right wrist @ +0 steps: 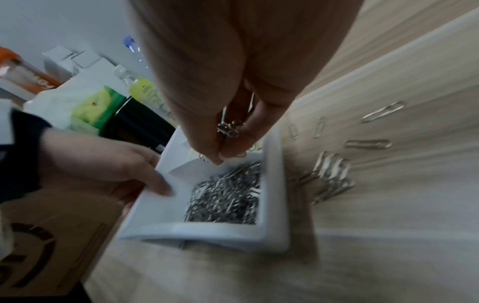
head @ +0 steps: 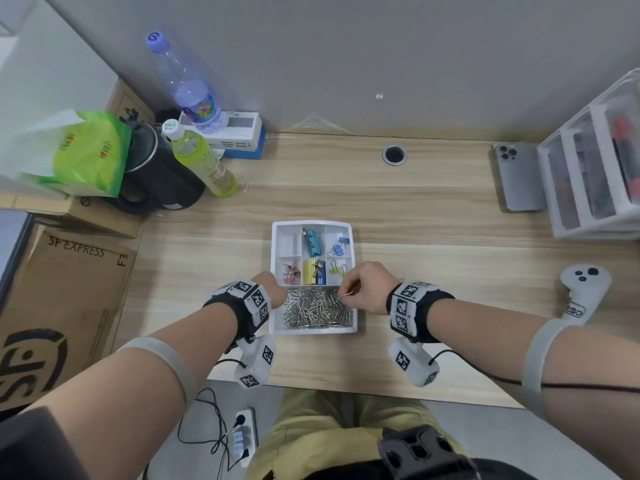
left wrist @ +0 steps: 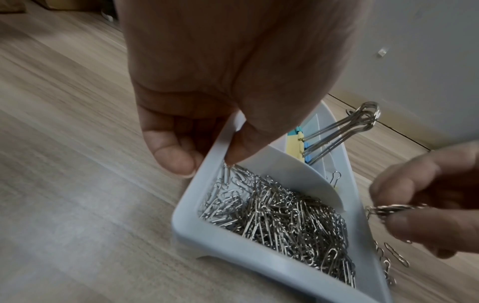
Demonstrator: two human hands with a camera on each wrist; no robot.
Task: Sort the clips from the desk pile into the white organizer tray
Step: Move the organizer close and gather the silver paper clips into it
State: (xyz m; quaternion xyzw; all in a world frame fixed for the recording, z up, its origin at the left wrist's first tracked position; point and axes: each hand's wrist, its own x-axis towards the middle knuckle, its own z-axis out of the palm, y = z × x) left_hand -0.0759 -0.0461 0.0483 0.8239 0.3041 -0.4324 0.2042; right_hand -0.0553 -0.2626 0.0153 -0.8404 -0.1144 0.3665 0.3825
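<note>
The table (head: 415, 202) carries the white organizer tray (head: 313, 330) near its 6 o'clock edge, with bare wood open on both sides of the tray. The tray's large 6 o'clock compartment holds a dense heap of silver paper clips (head: 315, 308), too many to count. The smaller compartments toward 12 o'clock hold one teal binder clip (head: 312, 242), two small blue binder clips (head: 339, 247), pink binder clips (head: 290, 274), one yellow and one blue binder clip (head: 314, 271) side by side, and two small yellow-green clips (head: 338, 269). Loose paper clips (right wrist: 332, 174) lie on the table just beside the tray's 3 o'clock wall.

The left hand (head: 270, 289) grips the tray's 9 o'clock rim, thumb inside, fingers (left wrist: 171, 155) outside. The right hand (head: 367, 289) pinches a small bunch of paper clips (left wrist: 388, 210) over the tray's 3 o'clock rim.
</note>
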